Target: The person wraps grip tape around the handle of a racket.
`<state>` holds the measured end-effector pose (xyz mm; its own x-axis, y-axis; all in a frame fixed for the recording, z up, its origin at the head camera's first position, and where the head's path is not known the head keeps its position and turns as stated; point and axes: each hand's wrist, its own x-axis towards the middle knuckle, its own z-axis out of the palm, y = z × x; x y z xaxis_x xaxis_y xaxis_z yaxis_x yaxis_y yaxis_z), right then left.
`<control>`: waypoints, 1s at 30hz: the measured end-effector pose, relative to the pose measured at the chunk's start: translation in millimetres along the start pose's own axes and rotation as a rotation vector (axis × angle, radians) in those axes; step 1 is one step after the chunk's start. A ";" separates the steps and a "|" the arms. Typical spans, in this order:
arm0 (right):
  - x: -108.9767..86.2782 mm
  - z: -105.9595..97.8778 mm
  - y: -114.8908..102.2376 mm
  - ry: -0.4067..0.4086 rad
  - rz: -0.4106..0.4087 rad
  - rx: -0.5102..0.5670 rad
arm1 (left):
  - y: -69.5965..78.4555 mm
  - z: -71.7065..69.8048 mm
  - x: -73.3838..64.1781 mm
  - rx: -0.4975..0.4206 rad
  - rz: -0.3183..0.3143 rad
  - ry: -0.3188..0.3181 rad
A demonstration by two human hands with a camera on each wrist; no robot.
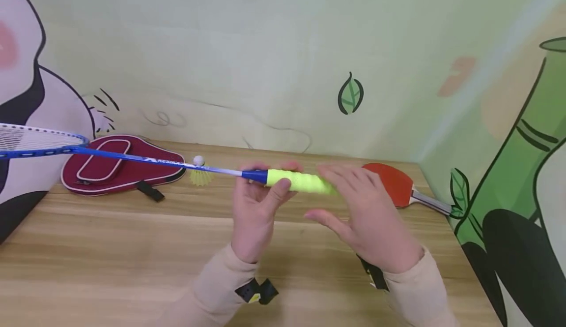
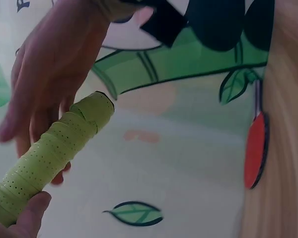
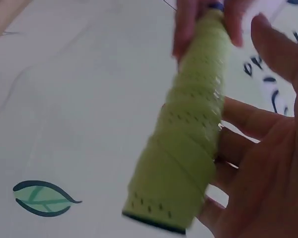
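Observation:
A blue badminton racket (image 1: 146, 159) with a yellow-green wrapped grip (image 1: 298, 181) is held up above the table, its head pointing left and partly out of the head view. My left hand (image 1: 256, 209) grips it near the top of the handle, thumb on the wrap. Beside the butt end is my right hand (image 1: 369, 214), fingers extended behind the handle and thumb apart from it. In the right wrist view the perforated wrap (image 3: 188, 129) passes in front of the right fingers (image 3: 248, 119), which are not closed round it; contact is hard to tell.
On the wooden table (image 1: 132, 248) lies a maroon racket case (image 1: 146, 164) at the back left, with a yellow shuttlecock (image 1: 200, 172) beside it. A red table tennis paddle (image 1: 393, 184) lies at the back right. A printed wall (image 1: 265, 71) stands behind the table.

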<state>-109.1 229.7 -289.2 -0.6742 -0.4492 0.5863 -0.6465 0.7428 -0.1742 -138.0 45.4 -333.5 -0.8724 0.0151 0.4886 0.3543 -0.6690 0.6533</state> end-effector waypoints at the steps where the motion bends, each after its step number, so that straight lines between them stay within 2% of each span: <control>1: -0.8 2.5 -1.4 -0.022 -0.014 -0.010 | -1.8 0.6 -3.3 -0.001 -0.021 -0.003; 4: -5.6 12.1 -1.9 -0.050 -0.015 -0.032 | -6.8 1.3 -12.8 0.002 -0.086 0.005; 8: -18.1 21.6 2.8 -0.033 0.027 -0.021 | -12.8 0.3 -24.2 0.043 -0.167 0.009; 10: -24.8 23.3 7.1 -0.014 0.041 -0.006 | -13.7 0.0 -29.4 0.081 -0.241 0.009; 12: -32.3 24.1 12.4 -0.012 0.062 -0.005 | -12.6 -0.2 -34.6 0.130 -0.345 -0.008; 14: -41.2 25.3 18.4 -0.020 0.088 -0.011 | -10.1 -1.6 -39.9 0.217 -0.468 -0.049; 16: -51.8 27.7 24.4 -0.055 0.136 -0.013 | -6.6 -4.8 -45.9 0.341 -0.585 -0.117; 19: -69.1 33.7 32.8 -0.117 0.224 -0.013 | -0.5 -12.3 -54.8 0.505 -0.686 -0.233; 21: -80.1 38.5 37.6 -0.158 0.274 -0.015 | 5.4 -17.8 -59.8 0.570 -0.721 -0.288; 24: -95.2 45.1 43.6 -0.190 0.312 -0.024 | 15.3 -25.3 -64.4 0.599 -0.728 -0.329; 26: -104.7 48.7 46.6 -0.190 0.322 -0.026 | 22.8 -29.2 -66.0 0.613 -0.717 -0.341; 30: -121.2 55.5 48.5 -0.190 0.362 -0.016 | 35.1 -37.7 -68.1 0.643 -0.689 -0.323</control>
<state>-78.6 292.6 -412.6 -0.9120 -0.2404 0.3323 -0.3511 0.8765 -0.3294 -78.8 -7.1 -365.7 -0.8565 0.5143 -0.0439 0.0034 0.0908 0.9959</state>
